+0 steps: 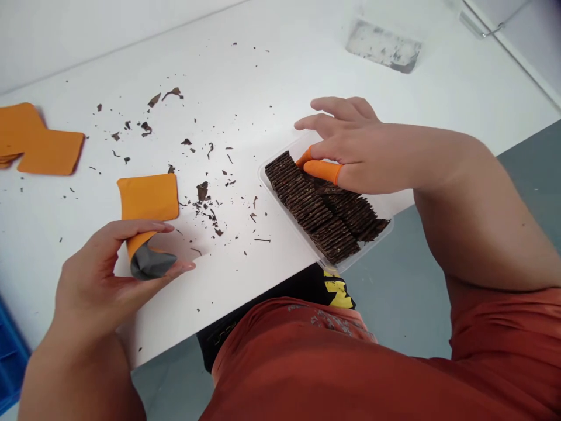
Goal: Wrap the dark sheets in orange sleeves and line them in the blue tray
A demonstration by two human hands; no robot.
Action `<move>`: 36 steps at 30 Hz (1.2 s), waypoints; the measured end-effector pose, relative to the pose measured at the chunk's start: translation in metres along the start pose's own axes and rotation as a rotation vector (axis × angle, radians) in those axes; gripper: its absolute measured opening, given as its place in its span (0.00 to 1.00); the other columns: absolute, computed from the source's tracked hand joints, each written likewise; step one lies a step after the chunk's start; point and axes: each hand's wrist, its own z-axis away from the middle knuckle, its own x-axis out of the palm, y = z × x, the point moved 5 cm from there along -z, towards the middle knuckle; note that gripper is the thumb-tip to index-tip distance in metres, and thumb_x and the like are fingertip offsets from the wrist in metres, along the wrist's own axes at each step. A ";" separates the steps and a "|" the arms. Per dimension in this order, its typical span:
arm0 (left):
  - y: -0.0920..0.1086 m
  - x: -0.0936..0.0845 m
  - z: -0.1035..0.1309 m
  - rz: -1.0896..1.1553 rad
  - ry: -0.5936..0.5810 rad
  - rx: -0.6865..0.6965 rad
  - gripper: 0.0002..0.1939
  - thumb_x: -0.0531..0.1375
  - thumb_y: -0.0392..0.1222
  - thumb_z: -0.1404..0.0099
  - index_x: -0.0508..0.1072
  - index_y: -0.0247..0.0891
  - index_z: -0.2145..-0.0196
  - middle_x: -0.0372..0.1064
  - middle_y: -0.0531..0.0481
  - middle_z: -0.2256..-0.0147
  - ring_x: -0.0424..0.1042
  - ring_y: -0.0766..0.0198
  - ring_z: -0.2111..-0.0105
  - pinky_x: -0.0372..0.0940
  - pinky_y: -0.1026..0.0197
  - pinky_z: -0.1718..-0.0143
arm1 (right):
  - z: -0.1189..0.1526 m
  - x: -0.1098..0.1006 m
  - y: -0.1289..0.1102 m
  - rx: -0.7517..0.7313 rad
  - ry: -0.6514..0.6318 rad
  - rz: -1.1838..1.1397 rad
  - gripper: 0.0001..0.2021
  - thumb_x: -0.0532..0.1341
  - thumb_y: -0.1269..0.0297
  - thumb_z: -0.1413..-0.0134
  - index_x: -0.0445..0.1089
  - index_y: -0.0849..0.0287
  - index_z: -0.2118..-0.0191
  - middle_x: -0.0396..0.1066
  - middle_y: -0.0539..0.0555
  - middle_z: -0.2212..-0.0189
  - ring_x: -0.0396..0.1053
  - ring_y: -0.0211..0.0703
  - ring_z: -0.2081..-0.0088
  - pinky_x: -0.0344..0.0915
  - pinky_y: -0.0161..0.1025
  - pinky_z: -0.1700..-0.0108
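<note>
My left hand (pixel 100 275) is curled around a small orange pouch (pixel 139 241), pressing its sides so that the mouth gapes and the grey lining shows. Just beyond it another orange pouch (pixel 149 196) lies flat on the table. A clear plastic tray (pixel 268 186) at the table's front edge holds rows of thin, dark brown pressed slices (pixel 302 204) standing on edge. My right hand (pixel 346 143) reaches into the tray from the right. Its thumb and forefinger, in orange finger cots (pixel 323 171), pinch at the slices; the other fingers stretch out. The fingertips are partly hidden.
Dark brown crumbs and flakes (pixel 202 191) are scattered over the white table (pixel 245 280). More orange pouches (pixel 52 151) lie overlapped at the far left. A smudged clear container (pixel 383 47) stands at the back right. A blue crate (pixel 11 356) shows at the lower left.
</note>
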 end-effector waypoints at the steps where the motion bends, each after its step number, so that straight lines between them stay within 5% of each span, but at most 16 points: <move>1: -0.001 0.001 0.000 -0.002 -0.008 -0.007 0.25 0.71 0.61 0.38 0.75 0.51 0.48 0.81 0.48 0.49 0.82 0.43 0.48 0.73 0.43 0.47 | -0.001 0.000 0.001 0.005 -0.002 0.001 0.20 0.53 0.53 0.27 0.83 0.52 0.58 0.67 0.51 0.26 0.46 0.73 0.19 0.47 0.74 0.22; 10: -0.003 0.001 0.003 -0.055 -0.014 -0.059 0.27 0.70 0.64 0.38 0.75 0.52 0.46 0.81 0.48 0.47 0.81 0.42 0.46 0.73 0.43 0.45 | -0.006 -0.011 -0.006 0.016 -0.068 -0.066 0.19 0.53 0.51 0.27 0.79 0.50 0.59 0.77 0.58 0.43 0.61 0.67 0.29 0.57 0.68 0.26; 20: -0.004 -0.001 0.004 -0.057 -0.002 -0.042 0.26 0.69 0.63 0.37 0.76 0.51 0.46 0.81 0.48 0.47 0.82 0.43 0.48 0.71 0.45 0.47 | 0.004 -0.022 0.003 0.041 -0.122 -0.110 0.08 0.67 0.50 0.38 0.79 0.45 0.60 0.78 0.57 0.50 0.63 0.65 0.31 0.59 0.64 0.26; 30: -0.001 0.000 0.003 -0.037 0.046 -0.032 0.29 0.69 0.67 0.39 0.78 0.51 0.46 0.83 0.51 0.49 0.82 0.48 0.49 0.75 0.45 0.48 | 0.022 -0.024 -0.002 -0.013 0.087 -0.025 0.06 0.60 0.60 0.35 0.75 0.48 0.60 0.75 0.57 0.46 0.63 0.64 0.33 0.61 0.68 0.29; 36: 0.008 -0.003 0.001 -0.026 0.002 -0.054 0.25 0.71 0.61 0.39 0.76 0.50 0.48 0.81 0.51 0.47 0.81 0.47 0.47 0.74 0.47 0.46 | 0.036 -0.031 -0.009 0.039 0.165 -0.011 0.08 0.59 0.58 0.35 0.75 0.49 0.59 0.75 0.60 0.43 0.61 0.66 0.31 0.59 0.70 0.27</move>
